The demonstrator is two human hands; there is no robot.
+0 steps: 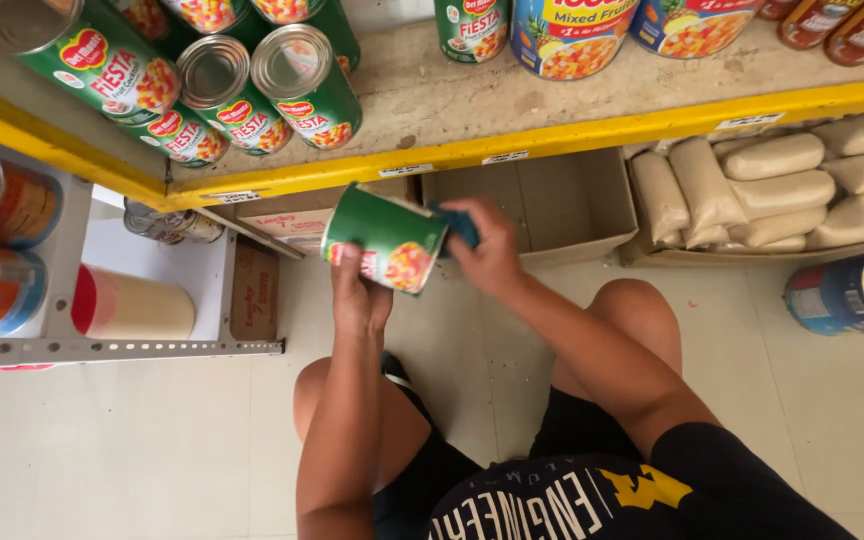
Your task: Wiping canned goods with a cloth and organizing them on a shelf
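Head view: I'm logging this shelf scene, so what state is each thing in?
Green can: tilted on its side, held off the floor.
Left hand: gripping the can's lower end.
Right hand: pressing a blue cloth to the can's end.
Shelf cans: lying on their sides, stacked, sealed.
Cardboard box: open, looks empty.
White bags: sealed, piled flat.
Blue can: lying on its side.

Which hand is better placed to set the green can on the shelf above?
Probably the left hand: it alone grips the green can around its body. The right hand presses a blue cloth against the can's end.
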